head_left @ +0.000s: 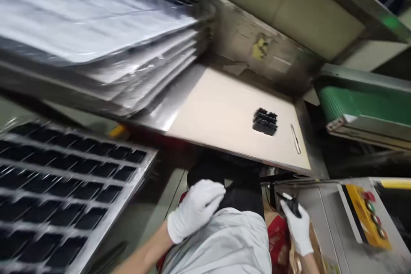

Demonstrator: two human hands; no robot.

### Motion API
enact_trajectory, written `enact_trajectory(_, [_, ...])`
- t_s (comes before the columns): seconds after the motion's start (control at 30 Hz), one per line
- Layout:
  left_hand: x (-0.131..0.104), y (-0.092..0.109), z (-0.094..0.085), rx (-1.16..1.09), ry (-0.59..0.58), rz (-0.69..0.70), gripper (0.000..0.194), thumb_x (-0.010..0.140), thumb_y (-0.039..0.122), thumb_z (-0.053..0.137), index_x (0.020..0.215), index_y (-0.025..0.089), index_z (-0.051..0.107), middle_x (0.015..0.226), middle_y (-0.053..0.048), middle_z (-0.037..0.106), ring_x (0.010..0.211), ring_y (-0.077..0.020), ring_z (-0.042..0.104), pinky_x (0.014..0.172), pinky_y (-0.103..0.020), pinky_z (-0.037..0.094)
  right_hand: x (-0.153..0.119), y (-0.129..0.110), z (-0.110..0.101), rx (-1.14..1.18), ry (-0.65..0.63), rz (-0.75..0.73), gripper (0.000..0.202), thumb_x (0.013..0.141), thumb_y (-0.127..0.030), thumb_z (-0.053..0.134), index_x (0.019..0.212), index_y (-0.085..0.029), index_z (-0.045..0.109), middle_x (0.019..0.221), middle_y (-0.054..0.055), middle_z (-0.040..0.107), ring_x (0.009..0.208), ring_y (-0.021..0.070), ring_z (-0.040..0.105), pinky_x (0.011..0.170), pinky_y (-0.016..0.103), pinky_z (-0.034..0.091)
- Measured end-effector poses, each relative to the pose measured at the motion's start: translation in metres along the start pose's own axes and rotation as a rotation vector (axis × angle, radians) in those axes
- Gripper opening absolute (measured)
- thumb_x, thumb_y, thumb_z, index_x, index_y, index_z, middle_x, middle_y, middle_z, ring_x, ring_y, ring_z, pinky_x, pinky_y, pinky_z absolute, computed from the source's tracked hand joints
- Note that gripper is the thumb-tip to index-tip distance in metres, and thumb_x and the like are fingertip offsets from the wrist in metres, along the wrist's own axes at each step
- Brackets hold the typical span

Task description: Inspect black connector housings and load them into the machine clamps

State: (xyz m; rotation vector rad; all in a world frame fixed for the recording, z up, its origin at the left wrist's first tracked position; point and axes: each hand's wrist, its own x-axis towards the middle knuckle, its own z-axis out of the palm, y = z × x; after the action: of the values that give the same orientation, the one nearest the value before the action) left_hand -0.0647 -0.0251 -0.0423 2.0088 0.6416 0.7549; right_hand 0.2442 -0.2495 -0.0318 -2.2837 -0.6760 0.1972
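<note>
My left hand (201,209), in a white glove, is over my lap with its fingers loosely extended and nothing visible in them. At the lower right, my right hand (297,224), also gloved in white, is closed on a small black part (293,206). Blur hides that part's exact shape. On the cream work board (221,107) ahead stands a small group of black parts (265,121), set close together. A slim pen-like tool (296,139) lies near the board's right edge.
Stacked clear plastic trays (144,66) rise at the upper left. Below them, another tray (128,192) holds rows of black parts. A green conveyor belt (366,102) is at the right, above a yellow control box (366,214) with buttons. A red bag (278,239) sits beside my right hand.
</note>
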Motion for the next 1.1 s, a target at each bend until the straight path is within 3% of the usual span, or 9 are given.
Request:
enact_trajectory(0.1, [0.083,0.010,-0.027,0.057,0.114,0.170,0.019,0.095,0.029,0.061,0.099,0.025,0.079,0.100,-0.006,0.081,0.093,-0.0223,0.074,0.092,-0.039,0.060,0.015,0.013,-0.027,0.137,0.227,0.032,0.057,0.080,-0.058,0.065,0.100,-0.007,0.080,0.122,0.020,0.075,0.125,0.0338,0.064,0.115,0.043,0.047])
enact_trajectory(0.17, [0.142,0.014,-0.032,0.026,0.212,0.096,0.021,0.091,0.034,0.065,0.100,0.021,0.079,0.103,-0.007,0.080,0.095,-0.0233,0.074,0.094,-0.038,0.060,0.031,0.020,-0.040,0.218,0.347,0.034,0.051,0.078,-0.055,0.068,0.096,-0.009,0.081,0.125,0.019,0.074,0.129,0.0339,0.061,0.121,0.046,0.040])
enact_trajectory(0.3, [0.228,0.014,-0.016,-0.023,0.237,-0.087,0.041,0.088,0.043,0.065,0.115,0.013,0.075,0.114,-0.014,0.078,0.101,-0.0277,0.074,0.097,-0.044,0.059,0.071,0.033,-0.038,0.387,0.521,0.059,0.056,0.076,-0.055,0.073,0.111,-0.011,0.077,0.126,0.017,0.074,0.115,0.0291,0.069,0.109,0.048,0.052])
enact_trajectory(0.4, [0.248,0.011,-0.007,0.009,0.218,-0.118,0.050,0.088,0.044,0.064,0.124,0.010,0.070,0.122,-0.017,0.076,0.106,-0.0285,0.073,0.101,-0.046,0.058,0.096,0.046,-0.015,0.460,0.537,0.122,0.063,0.071,-0.060,0.074,0.110,-0.011,0.074,0.120,0.017,0.076,0.106,0.0279,0.071,0.100,0.046,0.057])
enact_trajectory(0.53, [0.243,0.007,-0.005,0.067,0.233,-0.152,0.056,0.088,0.048,0.063,0.130,0.011,0.066,0.126,-0.016,0.074,0.107,-0.0271,0.073,0.100,-0.044,0.058,0.104,0.064,0.026,0.413,0.447,0.272,0.062,0.063,-0.065,0.073,0.096,-0.013,0.071,0.099,0.018,0.077,0.093,0.0323,0.071,0.091,0.050,0.057])
enact_trajectory(0.77, [0.263,0.000,-0.003,0.083,0.193,-0.137,0.055,0.087,0.059,0.061,0.117,0.014,0.071,0.119,-0.015,0.075,0.110,-0.0306,0.070,0.104,-0.047,0.054,0.027,0.079,0.048,0.273,0.163,0.342,0.056,0.069,-0.059,0.067,0.104,-0.015,0.072,0.089,0.014,0.078,0.081,0.0309,0.075,0.078,0.043,0.060])
enact_trajectory(0.93, [0.335,-0.027,0.003,0.041,0.225,-0.154,0.054,0.089,0.064,0.051,0.099,0.014,0.071,0.100,-0.015,0.076,0.097,-0.0295,0.071,0.098,-0.046,0.055,-0.017,0.016,0.021,0.218,-0.152,0.066,0.023,0.088,-0.042,0.065,0.093,-0.024,0.078,0.090,0.006,0.080,0.084,0.0221,0.075,0.080,0.032,0.060])
enact_trajectory(1.0, [0.365,-0.038,0.008,0.011,0.258,-0.184,0.056,0.090,0.065,0.047,0.097,0.014,0.069,0.097,-0.014,0.076,0.090,-0.0262,0.072,0.091,-0.042,0.057,-0.001,-0.026,-0.002,0.088,-0.163,-0.211,0.020,0.097,-0.032,0.058,0.099,-0.026,0.078,0.094,0.004,0.079,0.087,0.0201,0.073,0.085,0.032,0.056])
enact_trajectory(1.1, [0.391,-0.043,0.012,-0.051,0.304,-0.218,0.053,0.091,0.062,0.045,0.097,0.014,0.068,0.097,-0.012,0.076,0.087,-0.0224,0.072,0.090,-0.038,0.058,0.053,-0.087,-0.033,-0.169,0.031,-0.439,0.024,0.102,-0.027,0.053,0.101,-0.023,0.076,0.091,0.006,0.077,0.084,0.0210,0.068,0.084,0.035,0.051])
